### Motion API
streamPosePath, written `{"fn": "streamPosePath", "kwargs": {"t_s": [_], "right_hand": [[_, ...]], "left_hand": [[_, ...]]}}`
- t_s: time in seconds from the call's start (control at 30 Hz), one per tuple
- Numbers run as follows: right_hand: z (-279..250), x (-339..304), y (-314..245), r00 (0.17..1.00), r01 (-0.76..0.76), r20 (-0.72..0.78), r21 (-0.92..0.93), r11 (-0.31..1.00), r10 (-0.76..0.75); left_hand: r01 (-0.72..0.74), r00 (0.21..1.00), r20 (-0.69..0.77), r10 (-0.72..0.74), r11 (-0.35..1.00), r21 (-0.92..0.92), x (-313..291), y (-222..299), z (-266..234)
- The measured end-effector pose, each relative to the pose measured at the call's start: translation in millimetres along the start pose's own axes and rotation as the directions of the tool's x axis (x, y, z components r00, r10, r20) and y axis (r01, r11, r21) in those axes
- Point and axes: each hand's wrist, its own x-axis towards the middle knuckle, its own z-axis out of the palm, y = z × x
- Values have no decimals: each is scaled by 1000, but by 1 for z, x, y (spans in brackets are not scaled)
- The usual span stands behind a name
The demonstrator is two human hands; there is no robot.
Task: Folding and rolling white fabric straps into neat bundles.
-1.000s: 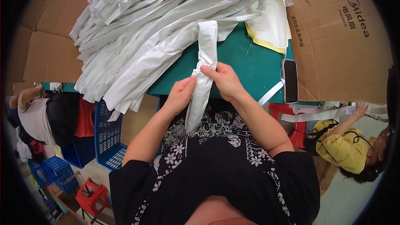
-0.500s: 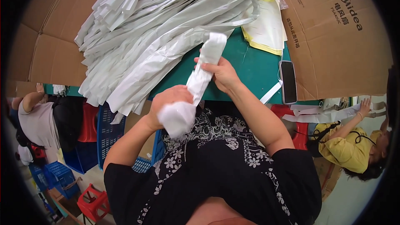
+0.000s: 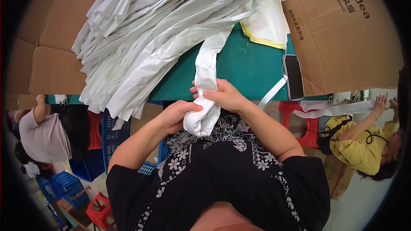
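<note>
A long white folded plastic bag [image 3: 206, 70] runs from the big heap down over the near edge of the green table [image 3: 244, 66]. My right hand [image 3: 224, 95] grips it at the table's edge. Just below, my left hand [image 3: 176, 114] clasps its bunched lower end [image 3: 201, 122] against my black flowered top. Both hands touch each other around the strip.
A large heap of white bags [image 3: 154, 30] covers the table's left and middle. A yellow-edged bag [image 3: 267, 25] and a dark phone [image 3: 293, 77] lie at the right, with brown cardboard [image 3: 342, 34] behind. A person in yellow [image 3: 364, 145] works at right, another person [image 3: 43, 132] sits at left among blue crates [image 3: 107, 141].
My left hand has come up from below and met my right hand. The white strip's lower end is now gathered up between them at the table's edge.
</note>
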Motion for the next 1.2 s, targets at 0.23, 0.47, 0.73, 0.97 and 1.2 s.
{"fn": "streamPosePath", "kwargs": {"t_s": [0.23,0.47,0.73,0.97,1.2], "right_hand": [[-7,1,-1,984,-92,-113,323,942,135],[-9,9,19,995,-77,-22,444,893,96],[-2,8,13,976,-125,-113,403,906,185],[1,-5,12,996,-34,79,689,724,-29],[1,-5,24,978,8,-192,416,909,80]], "left_hand": [[-380,905,154,397,916,-132,6,-21,-18],[-673,308,663,683,-335,659,13,-1,-8],[-475,770,42,636,529,704,20,-22,-9],[-377,852,-187,490,820,430,45,-5,-18],[-157,723,-136,678,352,923,58,-10,-19]]}}
